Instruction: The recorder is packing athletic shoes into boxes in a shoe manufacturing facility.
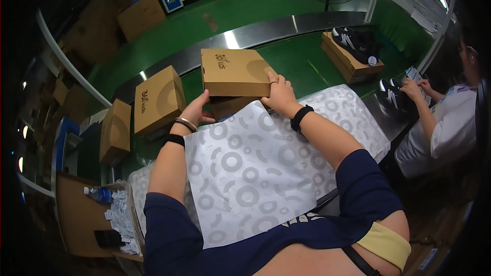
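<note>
A wide fisheye camera, left of a side-by-side pair, sits on the head of the person near me. It faces down and forward, over the close-by navy shirt [174,225] toward the left hand [196,109] and right hand [281,95] mid-view. Farther off, a steel strip [317,22] bows with the lens; dark corners round the view.

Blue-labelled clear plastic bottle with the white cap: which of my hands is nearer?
Left. Your left hand is beyond and right of the bottle; your right hand is even farther right.
</note>
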Action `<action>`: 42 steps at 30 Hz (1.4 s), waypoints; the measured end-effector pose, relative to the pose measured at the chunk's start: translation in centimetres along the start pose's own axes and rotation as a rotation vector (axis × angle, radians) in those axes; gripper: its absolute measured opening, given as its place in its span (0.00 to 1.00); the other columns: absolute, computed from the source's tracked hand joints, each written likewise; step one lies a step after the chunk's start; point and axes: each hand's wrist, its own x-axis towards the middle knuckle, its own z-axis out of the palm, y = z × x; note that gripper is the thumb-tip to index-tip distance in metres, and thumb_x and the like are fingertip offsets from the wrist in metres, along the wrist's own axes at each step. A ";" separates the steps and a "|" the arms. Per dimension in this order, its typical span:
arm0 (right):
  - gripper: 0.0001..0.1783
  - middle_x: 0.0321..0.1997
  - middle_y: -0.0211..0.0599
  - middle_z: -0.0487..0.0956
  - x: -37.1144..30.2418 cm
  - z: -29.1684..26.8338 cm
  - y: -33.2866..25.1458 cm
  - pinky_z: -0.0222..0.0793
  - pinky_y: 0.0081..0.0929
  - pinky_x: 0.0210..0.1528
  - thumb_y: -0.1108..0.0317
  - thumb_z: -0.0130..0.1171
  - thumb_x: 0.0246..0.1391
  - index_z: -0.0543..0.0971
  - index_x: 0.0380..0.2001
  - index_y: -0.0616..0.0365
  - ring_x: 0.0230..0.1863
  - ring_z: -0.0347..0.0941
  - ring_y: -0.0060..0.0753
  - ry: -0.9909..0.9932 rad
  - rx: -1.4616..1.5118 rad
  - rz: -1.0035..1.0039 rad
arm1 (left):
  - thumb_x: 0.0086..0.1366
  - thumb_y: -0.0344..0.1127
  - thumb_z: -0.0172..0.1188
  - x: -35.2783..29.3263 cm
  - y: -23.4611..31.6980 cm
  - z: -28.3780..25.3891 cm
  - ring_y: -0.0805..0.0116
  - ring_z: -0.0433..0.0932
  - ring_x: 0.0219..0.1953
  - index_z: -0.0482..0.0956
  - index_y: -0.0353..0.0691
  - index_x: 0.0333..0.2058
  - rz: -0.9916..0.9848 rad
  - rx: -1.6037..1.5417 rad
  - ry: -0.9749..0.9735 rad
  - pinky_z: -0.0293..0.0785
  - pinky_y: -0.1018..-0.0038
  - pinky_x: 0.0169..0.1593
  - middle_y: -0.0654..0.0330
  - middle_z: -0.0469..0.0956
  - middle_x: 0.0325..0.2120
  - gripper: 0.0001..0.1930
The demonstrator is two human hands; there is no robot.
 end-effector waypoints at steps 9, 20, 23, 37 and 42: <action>0.34 0.48 0.51 0.68 2.0 0.7 4.2 0.63 0.45 0.45 0.45 0.38 0.49 0.56 0.55 0.57 0.44 0.67 0.51 -0.255 1.664 0.827 | 0.60 0.57 0.45 -0.2 -6.7 -3.7 0.79 0.70 0.25 0.75 0.36 0.33 -0.246 0.049 -0.019 0.67 0.80 0.31 0.65 0.75 0.28 0.26; 0.49 0.44 0.47 0.68 -13.7 -7.0 7.7 0.67 0.21 0.29 0.60 0.64 0.39 0.47 0.59 0.63 0.36 0.68 0.26 -0.807 1.146 0.460 | 0.50 0.27 0.57 -15.1 -3.1 4.9 0.59 0.56 0.57 0.62 0.38 0.52 0.719 0.560 0.576 0.54 0.70 0.57 0.49 0.52 0.55 0.28; 0.46 0.48 0.45 0.65 -16.8 -8.1 3.8 0.66 0.23 0.42 0.66 0.62 0.40 0.47 0.59 0.63 0.40 0.68 0.30 -0.992 1.005 0.387 | 0.47 0.26 0.59 -21.1 -5.6 8.4 0.56 0.51 0.59 0.46 0.41 0.59 0.219 0.758 0.273 0.50 0.69 0.59 0.45 0.44 0.58 0.42; 0.20 0.39 0.37 0.75 -1.1 -7.2 -1.9 0.68 0.23 0.40 0.67 0.54 0.46 0.69 0.44 0.63 0.36 0.73 0.27 -0.646 1.469 0.095 | 0.61 0.56 0.37 -4.3 4.0 1.3 0.53 0.66 0.51 0.53 0.34 0.56 -0.041 -0.833 -0.477 0.56 0.63 0.58 0.44 0.65 0.50 0.34; 0.21 0.36 0.41 0.76 5.6 -1.7 -5.6 0.70 0.27 0.36 0.64 0.54 0.46 0.70 0.43 0.64 0.36 0.74 0.30 -0.511 1.064 0.147 | 0.59 0.60 0.37 6.5 -1.1 -9.6 0.51 0.62 0.54 0.52 0.36 0.57 0.204 -0.375 -0.174 0.57 0.63 0.57 0.45 0.58 0.55 0.37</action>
